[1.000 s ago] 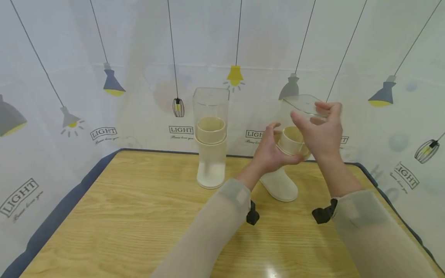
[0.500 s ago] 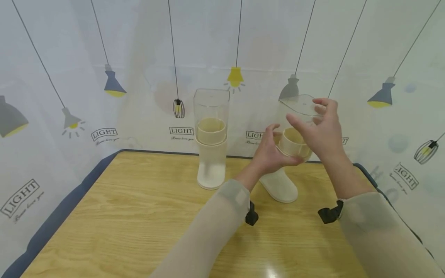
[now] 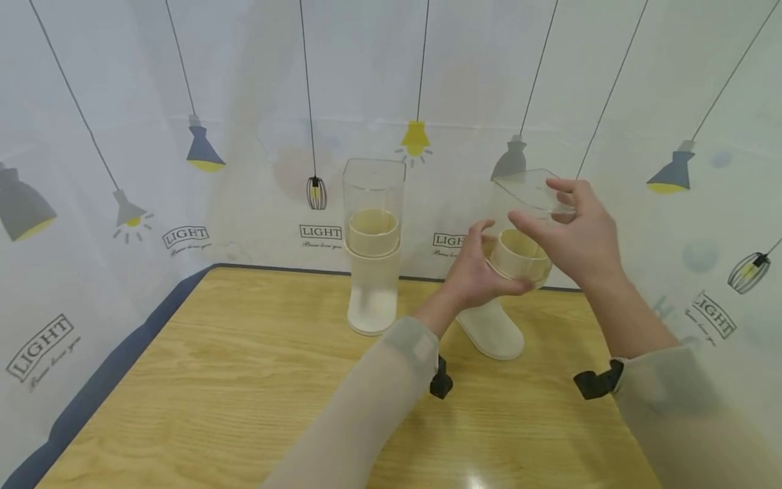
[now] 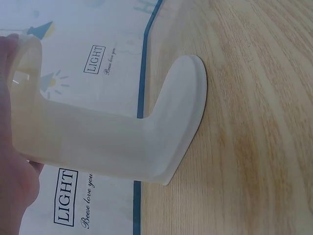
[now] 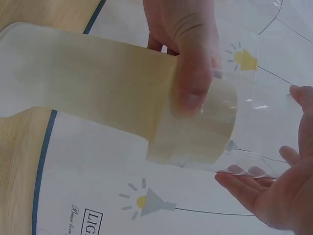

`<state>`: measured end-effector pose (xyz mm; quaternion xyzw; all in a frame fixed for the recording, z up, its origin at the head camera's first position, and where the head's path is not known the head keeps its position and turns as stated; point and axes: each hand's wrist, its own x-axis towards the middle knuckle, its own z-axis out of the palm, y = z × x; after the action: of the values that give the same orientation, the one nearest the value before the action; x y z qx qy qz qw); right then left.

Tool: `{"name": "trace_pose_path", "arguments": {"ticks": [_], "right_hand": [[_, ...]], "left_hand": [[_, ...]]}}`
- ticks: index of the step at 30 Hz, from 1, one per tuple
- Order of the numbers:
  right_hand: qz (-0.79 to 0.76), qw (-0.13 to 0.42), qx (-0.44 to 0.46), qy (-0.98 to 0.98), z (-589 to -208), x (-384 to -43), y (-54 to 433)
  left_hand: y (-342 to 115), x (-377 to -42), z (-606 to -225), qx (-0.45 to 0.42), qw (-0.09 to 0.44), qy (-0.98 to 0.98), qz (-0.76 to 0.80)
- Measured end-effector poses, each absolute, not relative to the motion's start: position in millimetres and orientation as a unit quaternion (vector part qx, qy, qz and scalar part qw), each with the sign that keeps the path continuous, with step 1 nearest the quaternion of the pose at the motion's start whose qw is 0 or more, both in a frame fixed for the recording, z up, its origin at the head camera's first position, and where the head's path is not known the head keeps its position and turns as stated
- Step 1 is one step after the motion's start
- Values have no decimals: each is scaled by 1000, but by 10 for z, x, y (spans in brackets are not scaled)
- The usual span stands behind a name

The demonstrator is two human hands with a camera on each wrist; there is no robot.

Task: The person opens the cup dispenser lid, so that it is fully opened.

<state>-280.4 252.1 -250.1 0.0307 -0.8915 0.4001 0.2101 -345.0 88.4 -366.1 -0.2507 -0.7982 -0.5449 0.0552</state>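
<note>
A cream boot-shaped stand [image 3: 493,329] is on the right of the wooden table, with a cream collar [image 3: 519,252] at its top. My left hand [image 3: 479,272] grips it near the collar, its thumb [image 5: 191,93] across the joint in the right wrist view. A clear plastic cover [image 3: 522,189] surrounds the collar and rises above it. My right hand [image 3: 583,234] holds this cover from the right, thumb and fingers spread on its sides. In the left wrist view the stand's foot [image 4: 181,103] touches the tabletop.
A second cream boot-shaped stand [image 3: 373,299] with a clear cover [image 3: 374,178] stands upright to the left, near the back edge. Behind the wooden table [image 3: 244,380] hangs a white curtain [image 3: 256,170] printed with lamps.
My right hand and forearm have shifted slightly to the right and down, with the hand still at the clear cover. The left hand keeps its grip, and both stands stay put.
</note>
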Motion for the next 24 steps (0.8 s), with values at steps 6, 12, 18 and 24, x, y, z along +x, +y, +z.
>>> {"name": "trace_pose_path", "arguments": {"ticks": [6, 12, 18, 24], "right_hand": [[405, 210, 13, -890, -2445, -2770, 2536], [419, 222, 16, -880, -2435, -2735, 2529], [442, 237, 7, -865, -2405, -2687, 2559], [450, 253, 2, -856, -2316, -2631, 2618]], "left_hand": [[896, -3468, -3658, -259, 59, -799, -539], [870, -3481, -3667, -253, 50, -797, -546], [880, -3482, -3732, -248, 56, -781, -570], [885, -3426, -3774, -212, 56, -779, -588]]}}
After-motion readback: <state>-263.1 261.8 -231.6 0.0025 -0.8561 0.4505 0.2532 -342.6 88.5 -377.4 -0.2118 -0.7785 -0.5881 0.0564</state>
